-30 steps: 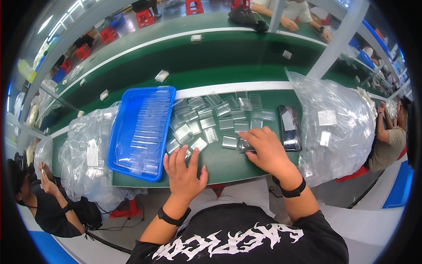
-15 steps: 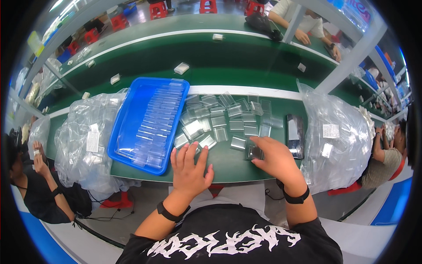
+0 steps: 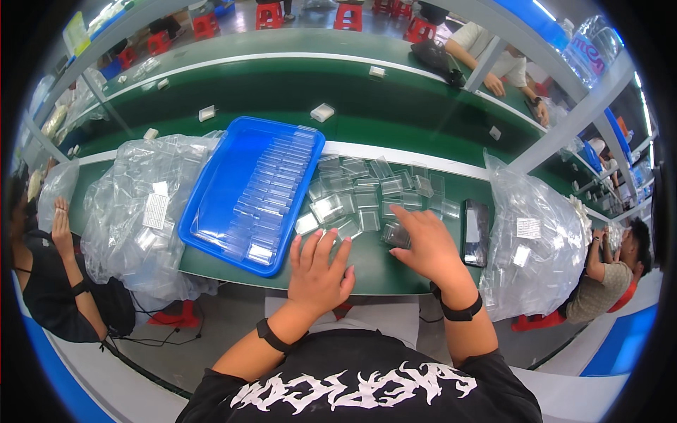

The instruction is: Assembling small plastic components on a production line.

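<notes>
Green bench (image 3: pixel 374 271): blue tray (image 3: pixel 227 185) at left, loose pile of clear pieces (image 3: pixel 326 209) beside it. Left hand (image 3: pixel 316 276) spread wide, fingertips at pile's near edge, contact unclear; right hand (image 3: pixel 429 245) narrow, thumb and fingers at one piece (image 3: pixel 395 235), partly hidden, can't tell if pinched.

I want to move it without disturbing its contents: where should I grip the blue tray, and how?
Probably pinched by the near rim, coming from the near side: the blue tray lies flat with raised walls, and this short end looks free, while a plastic bag crowds its left side and loose clear pieces its right.
</notes>
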{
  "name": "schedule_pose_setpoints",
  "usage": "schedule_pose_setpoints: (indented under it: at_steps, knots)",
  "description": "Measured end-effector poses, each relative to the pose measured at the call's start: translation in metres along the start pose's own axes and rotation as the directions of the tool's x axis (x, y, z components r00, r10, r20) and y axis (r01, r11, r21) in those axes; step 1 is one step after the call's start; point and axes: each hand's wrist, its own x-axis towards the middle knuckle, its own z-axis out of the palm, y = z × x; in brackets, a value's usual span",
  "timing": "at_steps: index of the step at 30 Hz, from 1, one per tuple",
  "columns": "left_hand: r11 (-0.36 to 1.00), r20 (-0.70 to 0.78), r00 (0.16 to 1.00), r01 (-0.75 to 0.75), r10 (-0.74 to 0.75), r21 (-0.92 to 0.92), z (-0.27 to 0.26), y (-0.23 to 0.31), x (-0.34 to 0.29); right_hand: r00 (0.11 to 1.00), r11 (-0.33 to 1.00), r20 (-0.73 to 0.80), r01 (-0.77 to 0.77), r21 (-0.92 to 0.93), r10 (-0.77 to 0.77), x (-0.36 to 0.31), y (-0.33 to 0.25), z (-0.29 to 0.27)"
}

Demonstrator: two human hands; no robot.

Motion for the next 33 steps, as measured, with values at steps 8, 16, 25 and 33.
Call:
schedule_pose_setpoints:
  at_steps: [8,16,25,33]
  knots:
    - [1.000,-0.006,1.000,-0.009,0.009,-0.016,-0.001,-0.001,0.000,0.996,0.994,0.043,-0.071,-0.083,0.075,0.007,-0.002,0.011]
    - [0.999,-0.026,1.000,-0.001,0.000,-0.032,-0.002,-0.004,-0.003,0.995,0.995,0.024,-0.098,0.022,0.098,0.004,-0.002,-0.002]
    - [0.999,-0.046,0.999,-0.017,0.014,-0.048,-0.002,-0.004,-0.002,1.000,0.999,0.002,0.009,-0.035,-0.009,0.049,0.017,-0.011]
    - [0.998,-0.038,0.999,-0.004,0.002,-0.064,-0.003,-0.004,-0.003,0.994,0.996,0.105,0.039,-0.082,-0.030,0.059,0.019,-0.007]
